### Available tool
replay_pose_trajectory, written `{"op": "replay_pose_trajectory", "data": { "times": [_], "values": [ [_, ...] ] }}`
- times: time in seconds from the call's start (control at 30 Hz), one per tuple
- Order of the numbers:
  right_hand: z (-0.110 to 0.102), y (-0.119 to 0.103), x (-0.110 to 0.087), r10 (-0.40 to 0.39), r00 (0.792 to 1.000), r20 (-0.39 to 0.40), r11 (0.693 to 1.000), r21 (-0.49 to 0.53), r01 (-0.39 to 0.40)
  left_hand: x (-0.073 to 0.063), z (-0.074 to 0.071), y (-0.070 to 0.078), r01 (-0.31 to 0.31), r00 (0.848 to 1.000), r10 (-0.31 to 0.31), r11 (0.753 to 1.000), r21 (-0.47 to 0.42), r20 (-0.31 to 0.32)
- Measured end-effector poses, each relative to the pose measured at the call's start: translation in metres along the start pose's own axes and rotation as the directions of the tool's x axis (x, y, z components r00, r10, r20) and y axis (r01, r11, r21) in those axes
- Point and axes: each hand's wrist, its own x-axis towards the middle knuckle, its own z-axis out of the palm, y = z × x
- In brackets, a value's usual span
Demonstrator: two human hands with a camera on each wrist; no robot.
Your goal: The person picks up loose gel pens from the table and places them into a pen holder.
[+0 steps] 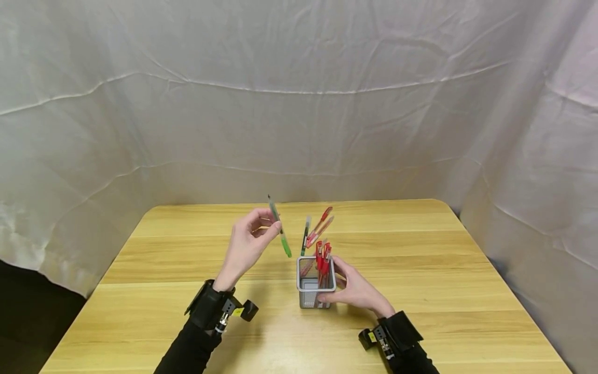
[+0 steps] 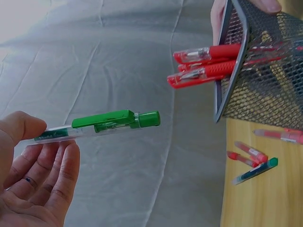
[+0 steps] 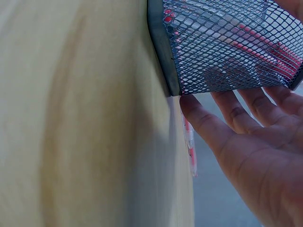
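My left hand (image 1: 252,240) pinches a clear-barrelled green pen (image 1: 285,245) between thumb and fingertips, left of the pen holder and above the table. The pen tilts, its dark tip upward and its green clip end lower; in the left wrist view the green clip (image 2: 106,119) points towards the holder. A grey mesh pen holder (image 1: 314,299) stands upright with several red pens (image 1: 324,262) inside, their red clip ends out over the rim. From the right side, my right hand (image 1: 357,292) grips the holder, thumb at the front, fingers (image 3: 232,111) along its mesh wall.
Behind the holder, another green pen (image 1: 306,235) and red pens (image 1: 320,227) lie on the wooden table (image 1: 420,249). A pale cloth (image 1: 299,130) hangs behind the table's far edge and along the sides.
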Motion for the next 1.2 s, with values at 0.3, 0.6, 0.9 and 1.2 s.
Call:
{"op": "replay_pose_trajectory", "data": {
  "times": [0.3,0.6,0.9,1.2],
  "values": [
    [-0.001,0.000,0.001,-0.003,1.000,0.001,1.000,-0.004,0.003,-0.007,0.014,-0.002,0.019,0.999,-0.021,0.998,0.058,0.038],
    [-0.001,0.002,0.002,-0.014,1.000,0.004,1.000,-0.001,0.014,-0.012,0.026,-0.012,0.012,0.996,-0.026,0.987,0.162,0.084],
    [-0.001,0.004,0.002,-0.020,1.000,0.005,1.000,-0.006,0.020,-0.017,0.033,-0.023,0.027,0.989,-0.056,0.978,0.207,0.135],
    [-0.001,0.003,0.002,-0.011,1.000,0.003,1.000,-0.004,0.011,-0.020,0.037,-0.029,-0.043,0.987,0.001,0.964,0.263,0.160]
  ]
}}
